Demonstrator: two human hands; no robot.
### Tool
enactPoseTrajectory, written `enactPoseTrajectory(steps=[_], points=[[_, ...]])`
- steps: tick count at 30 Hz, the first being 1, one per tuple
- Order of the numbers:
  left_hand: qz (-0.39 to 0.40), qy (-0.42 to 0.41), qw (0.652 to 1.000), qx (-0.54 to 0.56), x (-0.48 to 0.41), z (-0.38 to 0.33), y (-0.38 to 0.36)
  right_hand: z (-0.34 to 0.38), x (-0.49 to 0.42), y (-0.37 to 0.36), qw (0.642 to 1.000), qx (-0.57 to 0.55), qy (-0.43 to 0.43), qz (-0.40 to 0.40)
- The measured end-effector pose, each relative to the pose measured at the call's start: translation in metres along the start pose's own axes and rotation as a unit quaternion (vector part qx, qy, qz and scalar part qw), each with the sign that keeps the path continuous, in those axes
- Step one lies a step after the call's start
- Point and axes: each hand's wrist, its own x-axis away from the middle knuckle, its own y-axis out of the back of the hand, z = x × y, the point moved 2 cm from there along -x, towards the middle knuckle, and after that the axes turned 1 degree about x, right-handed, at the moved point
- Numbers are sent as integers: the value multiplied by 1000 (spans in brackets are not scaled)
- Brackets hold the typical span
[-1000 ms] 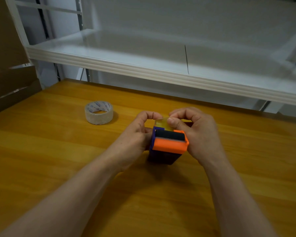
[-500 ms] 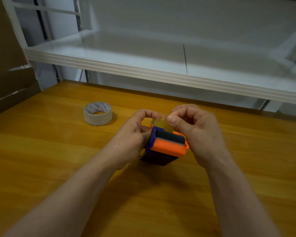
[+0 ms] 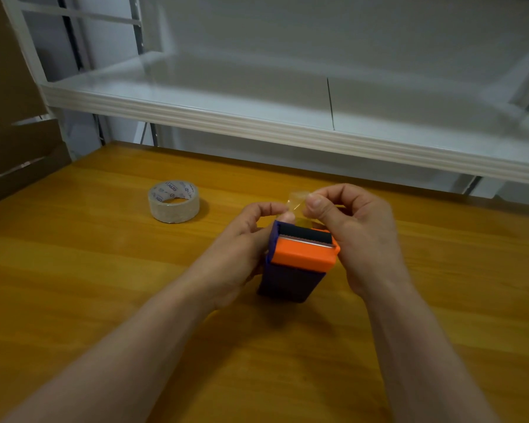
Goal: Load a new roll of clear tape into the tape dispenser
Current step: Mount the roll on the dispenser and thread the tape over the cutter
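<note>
A tape dispenser (image 3: 297,264) with a dark purple body and an orange front piece stands on the wooden table (image 3: 74,285) between my hands. My left hand (image 3: 242,248) grips its left side, fingers curled at the top. My right hand (image 3: 358,233) pinches the free end of clear tape (image 3: 297,201) and holds it just above the dispenser's black roller and metal blade. The roll inside the dispenser is hidden. A separate roll of clear tape (image 3: 174,206) lies flat on the table to the left, apart from both hands.
A white metal shelf (image 3: 287,129) overhangs the far edge of the table. Brown cardboard boxes (image 3: 9,141) stand at the left edge.
My right hand has lifted the tape end higher above the dispenser. The dispenser has tilted so that more of its black roller and blade shows.
</note>
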Motion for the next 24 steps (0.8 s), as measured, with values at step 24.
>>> enactPoseTrajectory(steps=[24], points=[[5,-4,999,-36,5,-5,-2,5,2,1,999,37,32,-11]])
